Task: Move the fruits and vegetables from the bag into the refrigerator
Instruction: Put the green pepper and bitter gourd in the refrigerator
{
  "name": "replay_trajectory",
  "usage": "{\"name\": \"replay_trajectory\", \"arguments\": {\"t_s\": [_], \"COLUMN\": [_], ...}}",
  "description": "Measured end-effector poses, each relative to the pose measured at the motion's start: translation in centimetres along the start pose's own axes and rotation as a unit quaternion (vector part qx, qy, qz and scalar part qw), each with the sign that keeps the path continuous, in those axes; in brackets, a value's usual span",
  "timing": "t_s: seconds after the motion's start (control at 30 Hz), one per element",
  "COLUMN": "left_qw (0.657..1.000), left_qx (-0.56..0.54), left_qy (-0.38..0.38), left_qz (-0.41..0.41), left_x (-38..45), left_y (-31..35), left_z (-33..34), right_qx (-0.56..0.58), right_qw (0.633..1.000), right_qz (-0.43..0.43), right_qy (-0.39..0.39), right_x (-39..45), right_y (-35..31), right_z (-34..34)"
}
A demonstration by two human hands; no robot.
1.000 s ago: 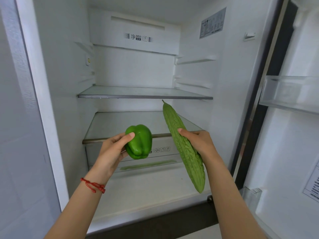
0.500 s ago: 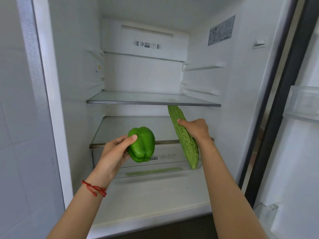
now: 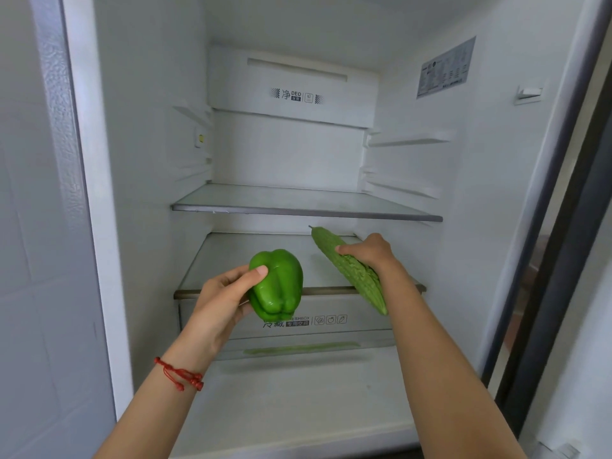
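Note:
The refrigerator (image 3: 139,193) stands open in front of me. My left hand (image 3: 222,299) grips a glossy green bell pepper (image 3: 276,284), held in front of the lower glass shelf (image 3: 231,260). My right hand (image 3: 371,251) is closed around the middle of a long bumpy bitter gourd (image 3: 351,270). The gourd lies slanted, its stem end over the lower shelf and its tip sticking out past the shelf's front edge. The bag is out of sight.
An upper glass shelf (image 3: 298,207) spans the fridge above the hands. Below the lower shelf is a clear crisper drawer (image 3: 357,323) with icons on its front. The white fridge floor (image 3: 298,402) lies beneath. The door edge (image 3: 546,260) is at the right.
My right hand has pushed the bitter gourd deeper and lower, from upright in front of the shelves to slanted over the lower shelf. The pepper has stayed about where it was.

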State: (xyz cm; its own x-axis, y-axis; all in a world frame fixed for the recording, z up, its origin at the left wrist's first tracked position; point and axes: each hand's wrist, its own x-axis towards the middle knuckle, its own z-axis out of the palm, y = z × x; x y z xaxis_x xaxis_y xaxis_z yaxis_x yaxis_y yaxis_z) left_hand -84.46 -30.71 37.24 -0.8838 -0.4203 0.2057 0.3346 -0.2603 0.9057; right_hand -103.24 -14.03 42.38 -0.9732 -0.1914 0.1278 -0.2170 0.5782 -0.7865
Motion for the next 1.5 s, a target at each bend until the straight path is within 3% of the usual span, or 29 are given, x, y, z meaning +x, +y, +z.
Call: {"name": "replay_trajectory", "arguments": {"t_s": [0.67, 0.97, 1.3, 1.5], "left_qw": [1.0, 0.999, 0.979, 0.926], "left_qx": [0.007, 0.01, 0.076, 0.242], "left_qy": [0.004, -0.03, -0.05, 0.057], "left_qz": [0.007, 0.037, 0.18, 0.283], "left_x": [-0.3, -1.5, 0.9, 7.0], "left_y": [0.5, 2.2, 9.6, 10.2], "left_z": [0.1, 1.6, 6.6, 8.8], "right_qx": [0.084, 0.142, 0.191, 0.134], "right_qw": [0.995, 0.984, 0.97, 0.972], "right_qz": [0.02, -0.101, -0.147, -0.176], "right_qy": [-0.04, 0.021, 0.035, 0.079], "right_x": [2.3, -5.3, -10.1, -9.9], "right_y": [-0.2, 0.6, 0.6, 0.8], "right_z": [0.1, -2.4, -4.5, -3.9]}}
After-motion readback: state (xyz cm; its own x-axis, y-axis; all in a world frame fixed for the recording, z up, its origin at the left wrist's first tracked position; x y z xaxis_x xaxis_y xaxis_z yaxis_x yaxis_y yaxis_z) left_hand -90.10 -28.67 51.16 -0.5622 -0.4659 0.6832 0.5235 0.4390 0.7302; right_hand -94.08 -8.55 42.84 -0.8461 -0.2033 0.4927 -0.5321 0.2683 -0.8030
